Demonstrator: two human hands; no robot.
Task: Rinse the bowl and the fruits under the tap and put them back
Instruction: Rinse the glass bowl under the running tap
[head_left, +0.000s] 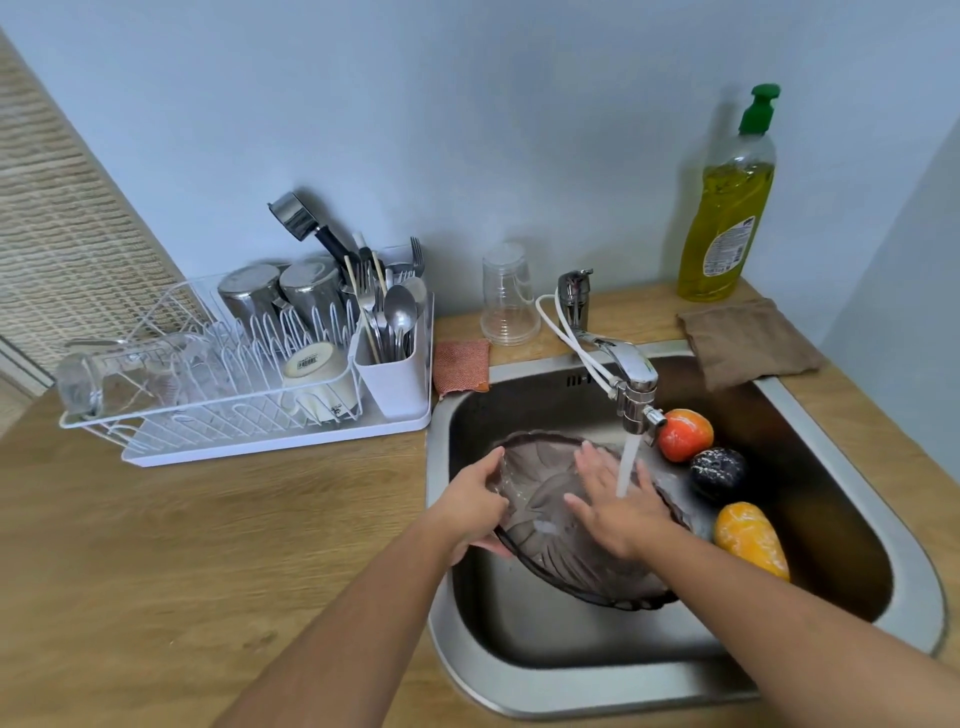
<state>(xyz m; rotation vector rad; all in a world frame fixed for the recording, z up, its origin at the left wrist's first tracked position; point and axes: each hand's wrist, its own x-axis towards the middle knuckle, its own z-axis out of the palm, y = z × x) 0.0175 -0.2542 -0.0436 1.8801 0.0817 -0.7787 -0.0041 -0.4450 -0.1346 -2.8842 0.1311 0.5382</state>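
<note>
A dark, ribbed glass bowl (540, 499) is held tilted inside the steel sink (519, 654), under the running tap (631, 387). My left hand (470, 506) grips the bowl's left rim. My right hand (615, 501) lies flat with spread fingers on the bowl's inside, and the water stream falls onto it. Three fruits lie in the sink to the right of the bowl: a red-orange one (685, 434), a dark speckled one (719, 473) and a yellow-orange one (750, 538).
A white dish rack (249, 415) with cups, steel tumblers and cutlery stands on the wooden counter (182, 571) at the left. An orange sponge (460, 364), upturned clear cups (509, 301), a brown cloth (748, 340) and a dish soap bottle (730, 208) sit behind the sink.
</note>
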